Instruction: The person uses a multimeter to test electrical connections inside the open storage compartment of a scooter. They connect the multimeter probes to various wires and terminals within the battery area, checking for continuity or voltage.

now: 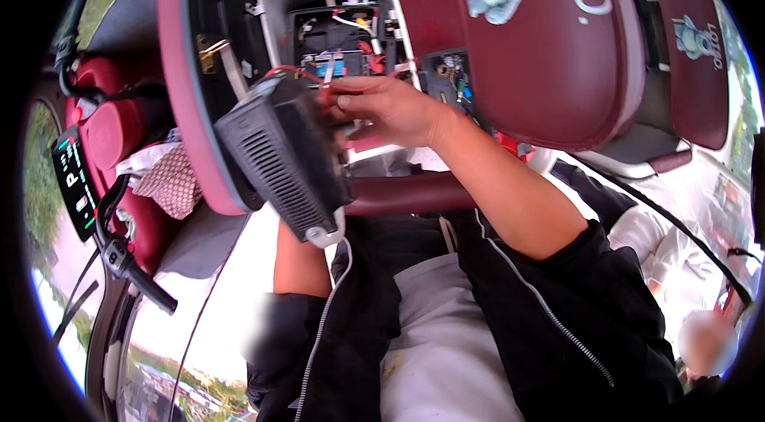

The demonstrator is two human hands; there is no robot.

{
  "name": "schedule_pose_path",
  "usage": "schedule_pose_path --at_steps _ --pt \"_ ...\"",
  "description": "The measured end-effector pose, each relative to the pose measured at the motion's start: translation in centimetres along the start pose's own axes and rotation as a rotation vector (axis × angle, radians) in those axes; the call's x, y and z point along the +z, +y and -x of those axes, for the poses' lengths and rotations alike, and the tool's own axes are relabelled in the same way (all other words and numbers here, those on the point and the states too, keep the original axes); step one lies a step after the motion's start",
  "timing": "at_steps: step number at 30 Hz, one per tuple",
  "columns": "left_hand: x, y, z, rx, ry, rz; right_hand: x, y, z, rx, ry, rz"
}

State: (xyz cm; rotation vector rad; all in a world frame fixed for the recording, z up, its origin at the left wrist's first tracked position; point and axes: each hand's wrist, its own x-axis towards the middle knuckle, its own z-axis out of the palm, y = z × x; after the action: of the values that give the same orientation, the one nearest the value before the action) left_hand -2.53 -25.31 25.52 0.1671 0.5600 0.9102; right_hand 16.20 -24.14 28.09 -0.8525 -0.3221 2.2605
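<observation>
A black vented box with red wires and a pale bracket hangs tilted before an open seat base. My left forearm rises behind it; that hand is hidden by the box. My right hand is beside the box's upper right, fingers curled and closed around something slim and reddish that I cannot make out. The open base holds electronics, a blue component and loose wires. Its hinged maroon lid stands open at the left, with a metal stay.
A maroon seat cushion with a cartoon animal is at upper right, beside a smaller compartment of components. Handlebars, a dashboard and patterned cloth are at the left. A person in light clothing is at the lower right.
</observation>
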Motion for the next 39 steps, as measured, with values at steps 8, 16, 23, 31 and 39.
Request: schedule_pose_path --at_steps 8,16,23,31,39 --pt "-6.1 1.5 0.5 -0.226 0.006 -0.067 -1.2 0.3 -2.3 0.221 0.672 -0.051" --pt "-7.9 1.1 -0.4 -0.329 0.572 -0.211 -5.0 1.2 -0.2 0.545 0.62 1.132" --pt "-10.9 0.2 -1.4 -0.369 0.791 -0.512 -14.5 5.2 -3.9 0.452 0.902 0.782" --pt "-12.1 0.2 -2.4 -0.486 0.71 -0.461 -19.1 12.6 -10.2 0.377 1.115 0.434" --pt "-13.8 -1.1 -3.1 -0.494 0.777 -0.411 -23.3 15.6 -11.6 0.569 0.994 1.056"
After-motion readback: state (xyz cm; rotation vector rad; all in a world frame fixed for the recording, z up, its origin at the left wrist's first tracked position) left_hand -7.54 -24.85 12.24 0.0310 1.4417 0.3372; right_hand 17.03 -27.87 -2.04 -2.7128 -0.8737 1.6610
